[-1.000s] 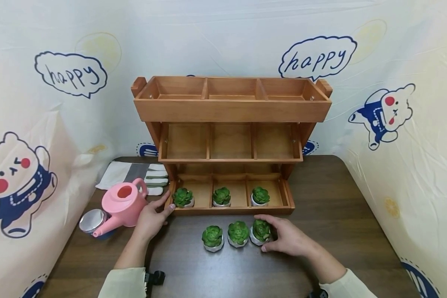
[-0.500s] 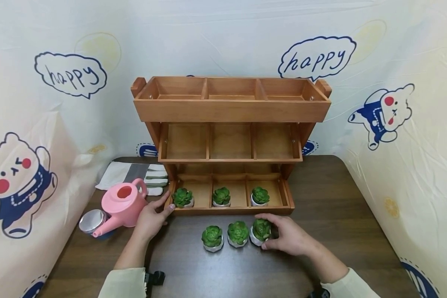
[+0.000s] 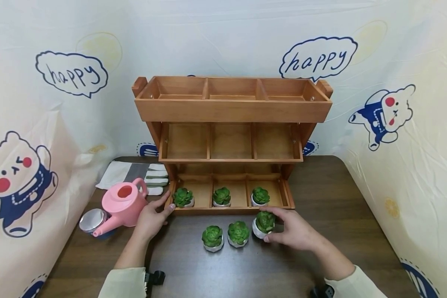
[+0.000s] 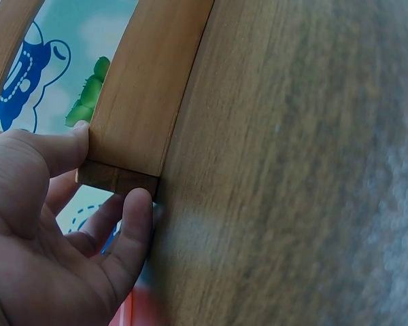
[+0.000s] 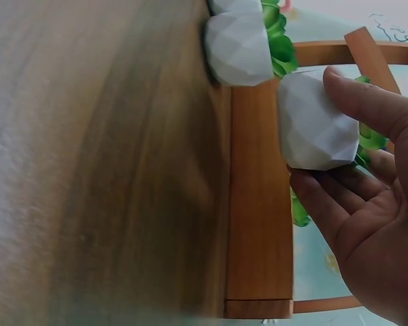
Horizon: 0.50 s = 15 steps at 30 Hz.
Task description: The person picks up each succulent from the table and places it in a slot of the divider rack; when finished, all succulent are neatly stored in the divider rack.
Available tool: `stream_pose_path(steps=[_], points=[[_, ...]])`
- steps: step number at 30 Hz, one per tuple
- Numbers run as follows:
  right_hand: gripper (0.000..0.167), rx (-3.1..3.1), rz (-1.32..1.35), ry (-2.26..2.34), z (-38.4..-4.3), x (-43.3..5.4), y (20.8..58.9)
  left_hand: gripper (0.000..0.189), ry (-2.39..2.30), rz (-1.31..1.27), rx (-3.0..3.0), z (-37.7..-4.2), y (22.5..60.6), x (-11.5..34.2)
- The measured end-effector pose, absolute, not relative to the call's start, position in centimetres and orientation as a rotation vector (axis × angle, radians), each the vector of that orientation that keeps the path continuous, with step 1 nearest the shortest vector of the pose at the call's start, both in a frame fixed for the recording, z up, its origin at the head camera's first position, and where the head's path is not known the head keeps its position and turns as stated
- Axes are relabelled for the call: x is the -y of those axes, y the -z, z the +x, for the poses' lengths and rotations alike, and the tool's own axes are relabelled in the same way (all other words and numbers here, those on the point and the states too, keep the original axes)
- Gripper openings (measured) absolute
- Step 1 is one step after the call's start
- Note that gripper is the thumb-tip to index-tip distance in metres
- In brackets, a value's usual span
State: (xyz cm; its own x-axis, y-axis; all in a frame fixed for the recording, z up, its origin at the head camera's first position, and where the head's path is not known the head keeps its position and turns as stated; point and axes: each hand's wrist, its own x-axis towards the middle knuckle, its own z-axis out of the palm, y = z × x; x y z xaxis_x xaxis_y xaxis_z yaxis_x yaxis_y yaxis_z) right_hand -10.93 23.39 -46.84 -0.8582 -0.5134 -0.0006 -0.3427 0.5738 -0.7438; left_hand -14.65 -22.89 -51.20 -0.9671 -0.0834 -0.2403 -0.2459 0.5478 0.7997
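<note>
My right hand point(image 3: 297, 232) holds a potted succulent point(image 3: 265, 222) between thumb and fingers. In the right wrist view its faceted white pot point(image 5: 306, 129) is raised off the tabletop. Two similar succulents, the left one point(image 3: 212, 236) and the middle one point(image 3: 238, 233), stand on the table beside it. My left hand point(image 3: 151, 217) grips the front left corner of the wooden three-tier shelf point(image 3: 232, 111); in the left wrist view the thumb lies on the rim of the front board point(image 4: 139, 88). Three more succulents sit in the bottom tier, one per compartment, the rightmost point(image 3: 260, 195) behind my right hand.
A pink watering can point(image 3: 123, 205) stands left of my left hand. Near its spout is a silver-lidded jar point(image 3: 93, 220). White and grey gloves point(image 3: 132, 176) lie behind the can. The upper two tiers are divided into three compartments each. Patterned cloth point(image 3: 227, 37) surrounds the table.
My right hand has lifted the right-hand succulent off the table and shifted it slightly right and toward the shelf. The left hand keeps its place on the shelf corner.
</note>
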Motion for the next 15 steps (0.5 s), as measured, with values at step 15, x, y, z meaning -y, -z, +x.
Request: stream_pose_path(steps=[15], points=[[0.078, -2.611, -0.736, 1.164, -11.7, -23.9, 44.6, 0.071, -1.396, -0.278, -2.603, -14.6, 51.2, 23.0]])
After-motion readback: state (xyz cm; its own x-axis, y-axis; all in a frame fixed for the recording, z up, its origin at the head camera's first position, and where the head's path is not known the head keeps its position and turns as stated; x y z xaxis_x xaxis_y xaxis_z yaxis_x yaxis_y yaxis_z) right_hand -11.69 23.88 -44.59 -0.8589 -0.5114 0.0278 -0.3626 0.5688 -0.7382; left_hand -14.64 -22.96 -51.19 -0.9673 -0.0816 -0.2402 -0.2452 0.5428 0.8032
